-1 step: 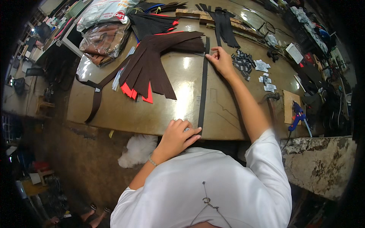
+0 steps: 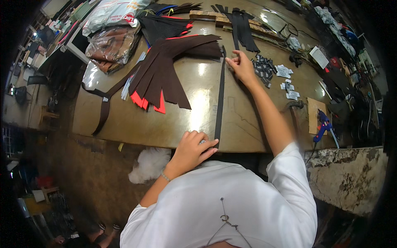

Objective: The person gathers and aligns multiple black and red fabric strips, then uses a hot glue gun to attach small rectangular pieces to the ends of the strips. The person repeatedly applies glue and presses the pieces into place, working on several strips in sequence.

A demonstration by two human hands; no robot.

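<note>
A long black strap (image 2: 221, 97) runs from the table's near edge toward the far side, its far end turned partly on edge. My left hand (image 2: 193, 146) holds the strap's near end at the table edge, thumb and index finger around it. A small pale thing shows between its curled fingers, too little to name. At the far end my right hand (image 2: 243, 68) has thumb and index finger together at the strap's right edge. To the left lies a fanned bundle of dark brown straps (image 2: 165, 70) with red pieces under it.
Beyond my right hand are small dark clips (image 2: 264, 68) and white labels (image 2: 283, 71). A hammer (image 2: 294, 106) and a blue glue gun (image 2: 324, 126) lie at the right. Black straps (image 2: 244, 31) hang over wooden boards (image 2: 264, 29). Plastic-wrapped brown goods (image 2: 111, 47) sit far left.
The strap's far end has twisted from flat to partly on edge. My right hand has shifted very slightly; my left hand stays in place.
</note>
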